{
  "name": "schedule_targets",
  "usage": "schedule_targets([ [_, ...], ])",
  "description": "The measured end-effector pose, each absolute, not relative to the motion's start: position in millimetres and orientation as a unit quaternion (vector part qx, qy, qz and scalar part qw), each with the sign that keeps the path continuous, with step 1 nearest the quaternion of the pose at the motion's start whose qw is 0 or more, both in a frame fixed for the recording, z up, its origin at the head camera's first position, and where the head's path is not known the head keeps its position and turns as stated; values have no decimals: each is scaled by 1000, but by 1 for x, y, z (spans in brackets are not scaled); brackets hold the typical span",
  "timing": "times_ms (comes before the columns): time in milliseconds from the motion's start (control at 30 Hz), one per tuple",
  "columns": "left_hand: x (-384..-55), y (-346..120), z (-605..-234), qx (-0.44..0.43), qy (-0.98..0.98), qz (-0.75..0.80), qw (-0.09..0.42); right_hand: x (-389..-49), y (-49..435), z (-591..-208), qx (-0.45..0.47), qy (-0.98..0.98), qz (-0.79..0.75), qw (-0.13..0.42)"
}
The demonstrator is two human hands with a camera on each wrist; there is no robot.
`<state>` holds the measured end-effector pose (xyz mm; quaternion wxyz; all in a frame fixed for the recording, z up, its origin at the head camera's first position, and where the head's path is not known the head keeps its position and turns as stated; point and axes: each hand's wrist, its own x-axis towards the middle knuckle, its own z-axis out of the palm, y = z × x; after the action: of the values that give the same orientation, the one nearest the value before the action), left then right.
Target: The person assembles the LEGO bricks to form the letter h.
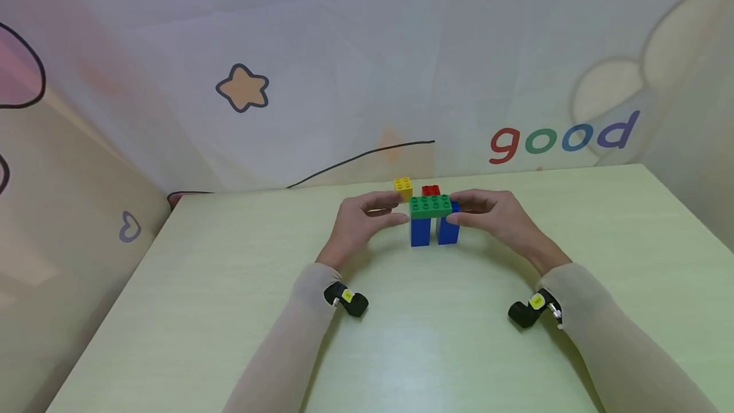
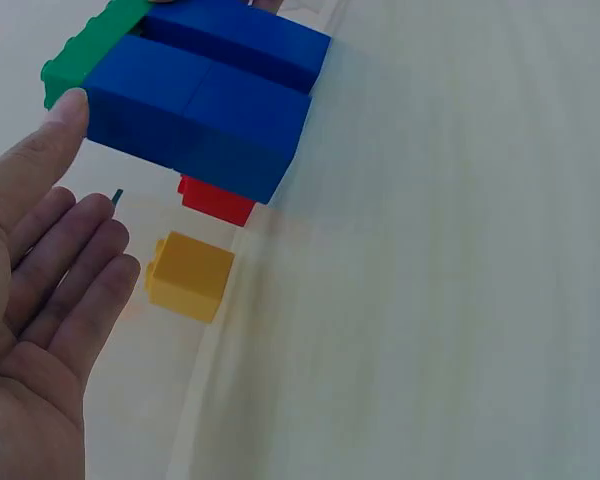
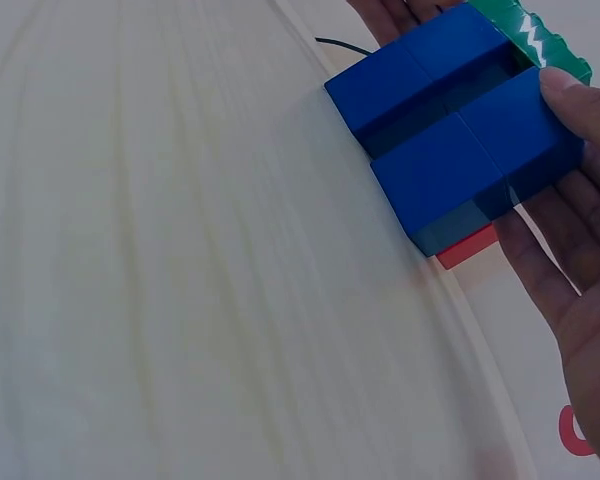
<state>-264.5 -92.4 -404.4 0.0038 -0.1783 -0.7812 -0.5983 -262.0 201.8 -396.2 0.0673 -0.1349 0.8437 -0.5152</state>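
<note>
Two blue brick towers, a left one (image 1: 420,232) and a right one (image 1: 447,233), stand side by side with a narrow gap. A green studded brick (image 1: 431,207) bridges their tops. At the left end of this structure is my left hand (image 1: 367,217), its thumb tip at the upper corner and its fingers extended, not wrapped round anything. My right hand (image 1: 496,215) pinches the upper part of the right tower, thumb in front and fingers behind. In the right wrist view each blue tower (image 3: 480,165) shows a seam between two bricks.
Behind the structure stand a yellow brick (image 1: 403,187) and a partly hidden red brick (image 1: 431,190). The pale table (image 1: 229,311) ends at a printed cloth backdrop (image 1: 355,81). Small black wrist cameras are strapped over both sleeves.
</note>
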Motion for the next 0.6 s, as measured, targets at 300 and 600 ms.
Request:
schedule_targets([
  [300, -277, -88, -400, -152, -801, -578, 46, -262, 202, -400, -130, 841, -520, 68],
  [600, -304, -83, -406, -106, -785, -608, 49, -263, 203, -399, -134, 841, -520, 65],
])
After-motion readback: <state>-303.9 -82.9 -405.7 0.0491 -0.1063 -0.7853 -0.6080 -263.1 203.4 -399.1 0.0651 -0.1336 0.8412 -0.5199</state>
